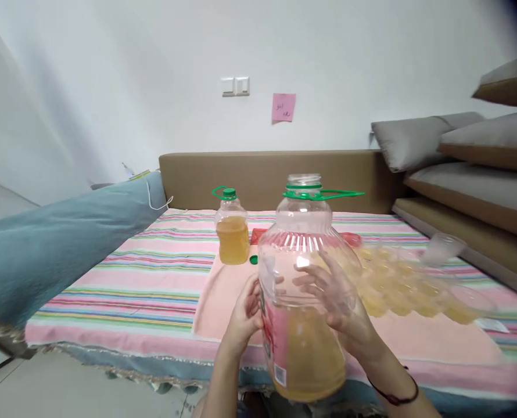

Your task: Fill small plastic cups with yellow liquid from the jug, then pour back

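A large clear plastic jug (pixel 311 342) stands upright right in front of me, its lower part filled with yellow liquid. Its mouth has no cap, and a green handle ring (pixel 304 195) circles the neck. My left hand (pixel 246 313) presses its curled fingers to the jug's left side, beside the label. On the right, my right hand (pixel 349 313) clasps the jug, and its spread fingers show through the clear wall. The jug's base overlaps the front edge of the bed in view; whether it rests on anything cannot be seen.
Behind stands a smaller capped jug (pixel 233 238) of yellow liquid, near a green cap (pixel 254 259). Several clear cups (pixel 398 278) with yellow liquid sit at right, beside a tipped clear cup (pixel 442 248). A red object (pixel 352 238) is partly hidden. Cushions (pixel 494 191) are piled far right.
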`<state>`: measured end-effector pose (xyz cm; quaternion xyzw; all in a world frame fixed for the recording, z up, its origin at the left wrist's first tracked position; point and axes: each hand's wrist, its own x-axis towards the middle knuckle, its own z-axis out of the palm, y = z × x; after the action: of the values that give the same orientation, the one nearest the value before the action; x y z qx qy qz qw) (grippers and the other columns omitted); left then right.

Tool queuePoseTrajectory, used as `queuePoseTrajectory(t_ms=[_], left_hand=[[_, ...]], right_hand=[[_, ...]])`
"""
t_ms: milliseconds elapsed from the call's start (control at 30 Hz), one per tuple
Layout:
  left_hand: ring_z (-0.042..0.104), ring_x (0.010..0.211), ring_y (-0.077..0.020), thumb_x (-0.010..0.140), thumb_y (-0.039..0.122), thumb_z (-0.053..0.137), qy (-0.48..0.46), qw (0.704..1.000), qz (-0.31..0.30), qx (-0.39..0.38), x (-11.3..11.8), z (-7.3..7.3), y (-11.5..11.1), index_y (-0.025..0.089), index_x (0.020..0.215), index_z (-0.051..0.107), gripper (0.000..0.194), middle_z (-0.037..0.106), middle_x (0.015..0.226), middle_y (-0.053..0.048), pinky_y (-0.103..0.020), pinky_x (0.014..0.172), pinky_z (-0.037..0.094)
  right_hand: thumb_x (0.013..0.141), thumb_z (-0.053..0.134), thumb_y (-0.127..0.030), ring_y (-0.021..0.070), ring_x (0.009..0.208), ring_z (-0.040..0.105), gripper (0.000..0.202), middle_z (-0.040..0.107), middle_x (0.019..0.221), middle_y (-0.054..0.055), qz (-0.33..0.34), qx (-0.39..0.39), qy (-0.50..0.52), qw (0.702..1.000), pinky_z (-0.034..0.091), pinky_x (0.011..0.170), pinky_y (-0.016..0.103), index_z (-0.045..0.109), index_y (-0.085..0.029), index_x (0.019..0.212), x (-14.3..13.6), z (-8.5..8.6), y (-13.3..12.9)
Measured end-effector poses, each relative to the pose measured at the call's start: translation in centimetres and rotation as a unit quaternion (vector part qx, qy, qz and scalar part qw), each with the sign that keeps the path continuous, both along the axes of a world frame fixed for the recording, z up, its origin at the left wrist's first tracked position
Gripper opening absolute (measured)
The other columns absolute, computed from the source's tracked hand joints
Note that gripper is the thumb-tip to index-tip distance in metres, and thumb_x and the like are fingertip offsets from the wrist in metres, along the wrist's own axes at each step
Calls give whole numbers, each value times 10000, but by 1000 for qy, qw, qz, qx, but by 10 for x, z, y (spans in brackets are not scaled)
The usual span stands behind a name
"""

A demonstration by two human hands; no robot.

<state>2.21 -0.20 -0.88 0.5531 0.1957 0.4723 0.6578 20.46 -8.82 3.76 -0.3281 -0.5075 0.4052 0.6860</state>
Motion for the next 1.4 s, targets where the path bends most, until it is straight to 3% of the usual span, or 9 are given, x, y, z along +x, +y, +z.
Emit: queuePoseTrajectory(t_ms=[133, 267, 400, 500, 667, 833, 933, 1067, 1400], left_hand=[[636, 1075, -336, 405, 619, 887, 58, 988, -146, 10, 30, 6, -28, 234, 1341, 541, 1071, 631, 1283, -154, -421, 894, 516], [580, 1176, -362, 474, 572, 883, 81, 959, -271, 22, 69, 13, -61, 242, 1416, 462, 1082, 577, 1357, -164, -438, 926, 495], [537, 1241, -379, 447, 570, 899, 61, 924, -377, 0, 103, 10, -85, 223, 1489, 333, 1235, 555, 1375, -181, -499, 1025, 418], [493, 1295, -388, 448, 513, 921, 53, 909, -413, -3, 121, 3, -93, 239, 1476, 351, 1207, 532, 1409, -175, -518, 1065, 380], [506, 1284, -376, 489, 506, 909, 44, 900, -433, -22, 141, -9, -102, 249, 1395, 443, 1050, 530, 1413, -155, -525, 1056, 394], [444, 1345, -350, 531, 546, 881, -36, 888, -455, -51, 158, -18, -114, 275, 1475, 278, 1152, 468, 1441, -143, -509, 1108, 326], [522, 1235, -339, 525, 634, 845, -7, 885, -459, -77, 164, -19, -119, 278, 1487, 229, 1197, 549, 1292, -119, -510, 1068, 348], [565, 1109, -296, 536, 657, 827, 30, 893, -440, -92, 168, -22, -123, 271, 1461, 262, 1150, 589, 1099, -72, -478, 1020, 373], [599, 1083, -256, 576, 634, 810, -17, 871, -445, -208, 184, -56, -137, 318, 1441, 358, 1025, 596, 1245, -76, -372, 896, 454]], right_hand=[[589, 852, -565, 302, 1169, 609, 957, 603, 1341, 82, -45, -65, 5, 997, 514, 974, 466, 436, -372, 1429, 33, -9, -59], [553, 851, -600, 335, 1266, 556, 971, 613, 1353, 102, -111, -113, -42, 987, 484, 1021, 466, 480, -346, 1413, 63, -16, -115], [672, 763, -601, 335, 1309, 524, 929, 570, 1422, 99, -162, -171, -44, 971, 469, 1046, 484, 378, -370, 1485, 82, -12, -163], [716, 718, -594, 345, 1318, 513, 974, 545, 1447, 108, -182, -217, -74, 956, 483, 1035, 498, 250, -370, 1541, 91, -3, -184], [726, 668, -611, 385, 1365, 434, 1012, 470, 1506, 126, -236, -265, -132, 925, 457, 1066, 508, 186, -317, 1566, 112, -3, -196], [720, 691, -558, 351, 1441, 299, 960, 309, 1605, 29, -241, -283, -190, 909, 365, 1131, 474, 220, -408, 1544, 140, -26, -203], [754, 686, -521, 305, 1476, 220, 909, 222, 1635, -19, -249, -291, -237, 893, 287, 1160, 458, 228, -436, 1535, 147, -30, -209], [733, 735, -484, 307, 1463, 256, 959, 241, 1626, 9, -248, -309, -273, 877, 280, 1148, 442, 235, -382, 1545, 148, -21, -212], [706, 744, -525, 304, 1451, 287, 934, 303, 1601, 8, -256, -334, -290, 860, 338, 1117, 427, 323, -359, 1524, 145, 2, -207]])
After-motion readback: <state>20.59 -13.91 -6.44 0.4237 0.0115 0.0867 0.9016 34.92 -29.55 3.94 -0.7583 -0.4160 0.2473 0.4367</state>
